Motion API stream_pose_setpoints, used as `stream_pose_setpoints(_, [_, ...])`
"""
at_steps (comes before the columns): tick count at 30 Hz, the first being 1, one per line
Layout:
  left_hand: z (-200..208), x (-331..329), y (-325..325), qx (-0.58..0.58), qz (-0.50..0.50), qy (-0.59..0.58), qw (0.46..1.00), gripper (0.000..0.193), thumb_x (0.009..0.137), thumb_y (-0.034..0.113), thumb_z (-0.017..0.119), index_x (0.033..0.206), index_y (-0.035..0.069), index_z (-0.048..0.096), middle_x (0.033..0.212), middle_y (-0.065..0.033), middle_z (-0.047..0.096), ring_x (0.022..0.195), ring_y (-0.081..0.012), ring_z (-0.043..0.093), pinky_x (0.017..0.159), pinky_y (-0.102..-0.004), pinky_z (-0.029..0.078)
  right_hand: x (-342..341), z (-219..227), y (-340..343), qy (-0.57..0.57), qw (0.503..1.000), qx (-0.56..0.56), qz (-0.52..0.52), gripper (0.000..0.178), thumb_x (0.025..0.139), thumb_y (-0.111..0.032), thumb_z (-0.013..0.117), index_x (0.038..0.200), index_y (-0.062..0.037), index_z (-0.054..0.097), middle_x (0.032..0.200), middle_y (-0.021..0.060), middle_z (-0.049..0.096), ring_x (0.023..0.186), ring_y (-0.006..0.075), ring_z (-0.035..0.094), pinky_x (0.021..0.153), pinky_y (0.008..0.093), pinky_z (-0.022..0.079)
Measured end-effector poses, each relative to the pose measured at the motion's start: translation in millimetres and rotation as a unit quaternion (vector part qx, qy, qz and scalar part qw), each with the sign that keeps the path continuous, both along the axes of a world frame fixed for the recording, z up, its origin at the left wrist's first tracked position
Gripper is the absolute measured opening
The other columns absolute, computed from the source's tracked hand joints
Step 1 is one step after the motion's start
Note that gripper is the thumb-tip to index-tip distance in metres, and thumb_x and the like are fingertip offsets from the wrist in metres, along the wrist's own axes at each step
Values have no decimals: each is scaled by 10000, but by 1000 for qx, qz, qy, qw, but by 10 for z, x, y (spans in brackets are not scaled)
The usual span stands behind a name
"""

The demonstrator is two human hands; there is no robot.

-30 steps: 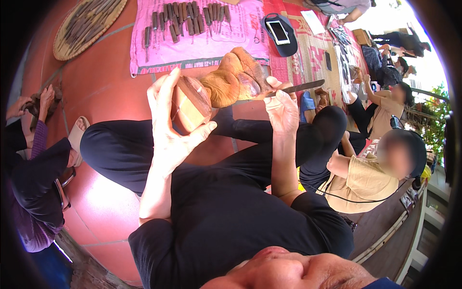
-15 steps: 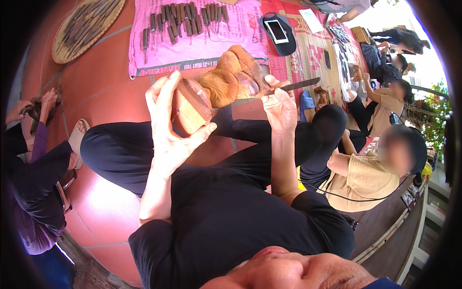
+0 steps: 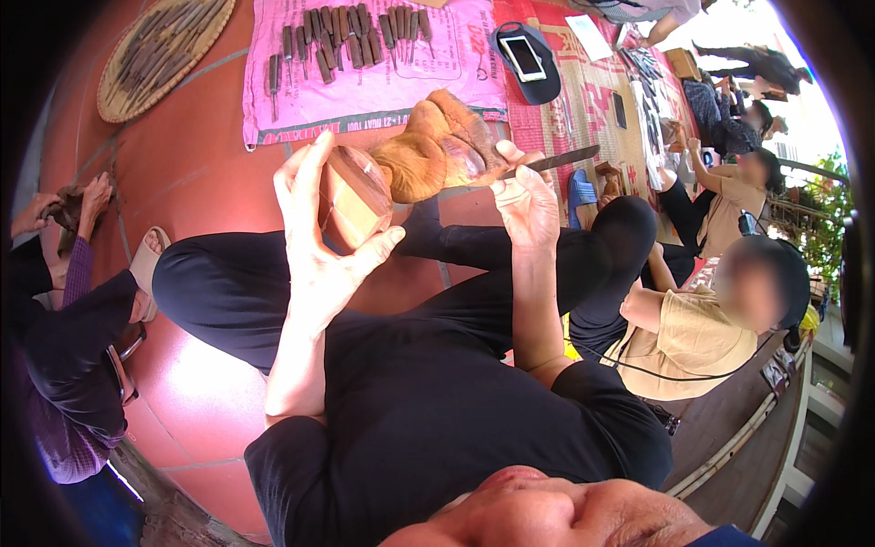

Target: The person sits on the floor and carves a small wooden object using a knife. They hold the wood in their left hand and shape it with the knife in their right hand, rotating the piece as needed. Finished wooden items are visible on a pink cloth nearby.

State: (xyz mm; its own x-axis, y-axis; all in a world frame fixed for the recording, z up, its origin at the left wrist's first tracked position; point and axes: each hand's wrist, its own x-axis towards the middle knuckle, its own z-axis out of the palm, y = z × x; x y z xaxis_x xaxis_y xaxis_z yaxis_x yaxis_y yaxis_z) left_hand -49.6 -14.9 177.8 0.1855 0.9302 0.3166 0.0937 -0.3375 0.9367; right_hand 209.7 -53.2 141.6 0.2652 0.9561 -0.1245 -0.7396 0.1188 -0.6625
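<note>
Left hand (image 3: pixel 319 237) clasped the wooden carving (image 3: pixel 410 164) by its base, steadying it; right hand (image 3: pixel 529 205) gripped a chisel (image 3: pixel 556 161), blade against the carved surface.

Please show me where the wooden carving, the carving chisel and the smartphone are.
wooden carving (image 3: pixel 428 155): head view, on its rounded orange-brown body.
carving chisel (image 3: pixel 556 160): head view, on the dark blade past the right hand.
smartphone (image 3: pixel 523 56): head view, on its pale screen.

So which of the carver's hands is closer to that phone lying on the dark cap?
The right hand. It holds a dark chisel just below and slightly left of the phone. The left hand grips the wooden carving farther away, down to the left.
</note>
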Motion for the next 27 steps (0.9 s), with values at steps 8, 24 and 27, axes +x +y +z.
stream_pose_setpoints(8, [-51, 2, 11, -20, 14, 0, 1000, 921, 581, 239, 837, 1370, 112, 380, 1236, -121, 374, 1189, -281, 399, 996, -410, 362, -16, -31, 2, -2, 1000, -6, -1, 96, 824, 38, 574, 862, -46, 599, 1109, 226, 611, 873, 188, 600, 709, 273, 470])
stream_pose_setpoints(24, [-119, 22, 42, -75, 30, 19, 997, 902, 625, 263, 823, 1381, 95, 360, 1154, -78, 438, 1135, -231, 445, 983, -377, 356, -22, -195, 24, -12, 999, -36, 21, 108, 820, 41, 576, 855, -45, 629, 1148, 221, 591, 881, 178, 612, 713, 258, 482])
stream_pose_setpoints(27, [-229, 87, 92, -89, 37, 83, 992, 865, 627, 232, 806, 1372, 122, 381, 1120, -94, 443, 1094, -249, 470, 946, -389, 392, -48, -376, 95, -37, 995, -87, 4, 107, 822, 36, 575, 866, -46, 628, 1132, 207, 602, 873, 170, 615, 717, 259, 485])
